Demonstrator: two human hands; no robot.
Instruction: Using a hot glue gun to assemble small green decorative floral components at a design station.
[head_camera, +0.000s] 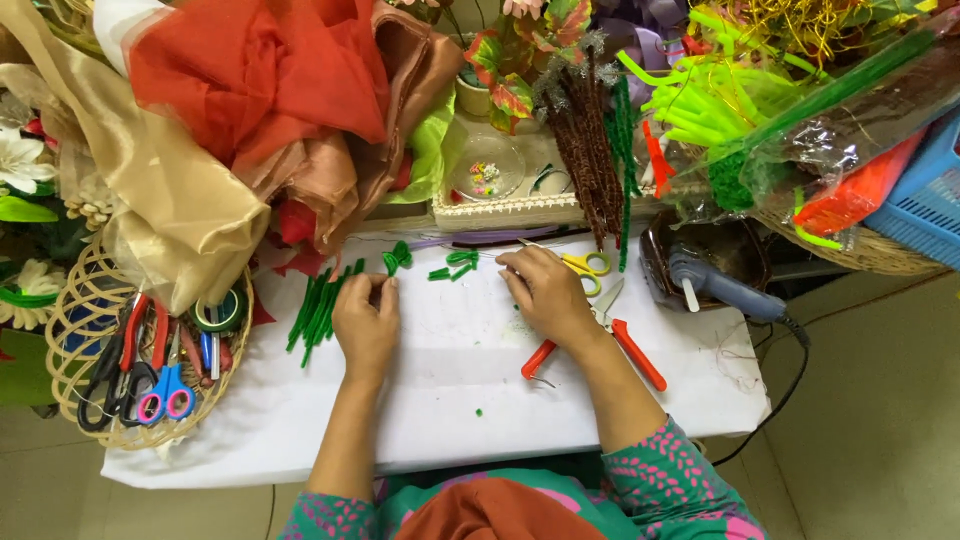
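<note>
Left hand (366, 322) rests on the white table (450, 400), fingers curled together at the top end of a pile of green stems (318, 306); the fingertips appear to pinch something small and green, but what exactly cannot be told. Right hand (545, 292) lies palm down just right of centre, fingers bent and close together, tips touching the table near the green scraps (455, 265); whether it holds anything cannot be told. A small green bow (397, 256) lies just above the left hand, apart from it. Yellow scissors (587, 268) sit beside the right hand's knuckles, partly covered by it. Red pliers (610, 340) lie under and beside the right wrist, handles spread. A glue gun (715, 285) rests at the table's right edge beside a dark basket. A wicker tray (75, 310) to the left holds scissors, cutters and a tape roll (218, 312). Orange and beige fabric (250, 70) is heaped above the left side. Brown stems (590, 140) and bright green tubes (700, 100) stand at the rear. A clear dish (487, 170) with small beads sits on a white rear tray.
</note>
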